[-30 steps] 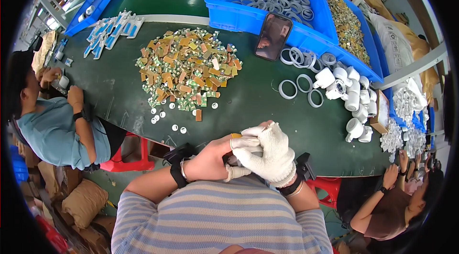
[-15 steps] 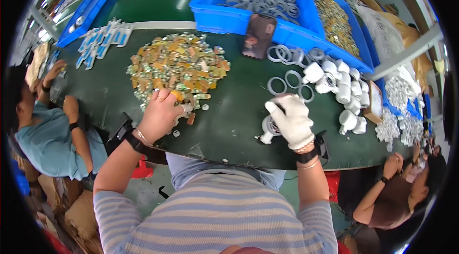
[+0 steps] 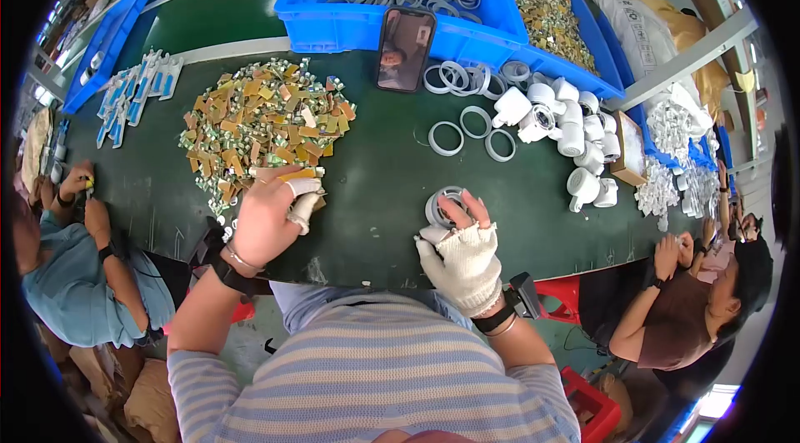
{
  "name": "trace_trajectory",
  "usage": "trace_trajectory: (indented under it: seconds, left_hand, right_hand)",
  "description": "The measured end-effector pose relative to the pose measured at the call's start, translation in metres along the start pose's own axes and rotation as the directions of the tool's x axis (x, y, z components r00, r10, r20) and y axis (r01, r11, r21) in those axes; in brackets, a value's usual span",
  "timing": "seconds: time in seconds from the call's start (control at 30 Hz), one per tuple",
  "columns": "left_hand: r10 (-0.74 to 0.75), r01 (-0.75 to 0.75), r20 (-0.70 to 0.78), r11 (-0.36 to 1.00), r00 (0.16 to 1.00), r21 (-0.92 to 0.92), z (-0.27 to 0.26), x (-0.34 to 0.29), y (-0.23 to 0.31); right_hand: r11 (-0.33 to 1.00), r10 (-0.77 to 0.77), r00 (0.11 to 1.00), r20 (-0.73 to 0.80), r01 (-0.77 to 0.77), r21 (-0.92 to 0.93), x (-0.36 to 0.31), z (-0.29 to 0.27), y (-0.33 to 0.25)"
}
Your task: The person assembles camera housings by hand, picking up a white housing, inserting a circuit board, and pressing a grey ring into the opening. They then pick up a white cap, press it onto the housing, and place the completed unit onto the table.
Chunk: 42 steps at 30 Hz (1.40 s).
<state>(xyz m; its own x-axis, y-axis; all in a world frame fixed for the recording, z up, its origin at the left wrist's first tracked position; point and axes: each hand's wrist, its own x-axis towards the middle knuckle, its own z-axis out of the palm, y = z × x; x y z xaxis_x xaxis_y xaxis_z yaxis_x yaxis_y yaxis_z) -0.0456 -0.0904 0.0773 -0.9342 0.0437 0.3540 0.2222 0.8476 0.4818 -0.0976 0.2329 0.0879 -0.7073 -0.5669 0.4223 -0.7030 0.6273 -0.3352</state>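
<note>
The dark green bench (image 3: 375,135) has a big blue plastic bin (image 3: 329,33) at its far side and a broad heap of tan-and-green circuit boards (image 3: 267,114) on the left. The mostly bare left hand (image 3: 271,216) curls at the heap's near edge; I cannot tell whether it pinches anything. The white-knit-gloved right hand (image 3: 465,255) rests slightly spread fingers on a round white-and-grey plastic housing (image 3: 431,210), grip unclear.

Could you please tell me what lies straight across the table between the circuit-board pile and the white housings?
From the circuit-board pile, bare green tabletop, then three loose grey rings nearer the white housings; the head view shows this.
</note>
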Motion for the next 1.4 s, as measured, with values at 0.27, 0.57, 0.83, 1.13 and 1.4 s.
trace_trajectory:
  seconds: [0.27,0.57,0.83,1.13,1.4]
  left_hand:
    - [-0.153,0.239,0.198,0.799,0.968,-0.552,0.027,0.006,0.062]
    - [-0.307,0.507,0.526,-0.148,0.793,-0.849,0.052,-0.006,0.075]
    - [-0.319,0.523,0.525,-0.1,0.789,-0.847,0.062,-0.015,0.083]
    - [-0.188,0.506,0.473,0.22,0.861,-0.834,0.062,-0.026,0.085]
    - [-0.198,0.517,0.481,0.425,0.854,-0.743,0.052,-0.023,0.092]
  right_hand:
    - [0.874,0.196,0.972,-0.131,-0.112,0.472,0.01,-0.004,0.022]
    - [0.723,0.132,0.977,0.167,-0.21,0.658,0.017,-0.008,0.009]
    - [0.842,-0.027,0.992,0.122,-0.043,0.538,0.021,0.0,0.009]
    - [0.726,0.059,0.968,0.245,-0.21,0.655,0.019,-0.001,0.006]
    - [0.747,-0.067,0.953,0.294,-0.147,0.648,0.027,-0.011,0.011]
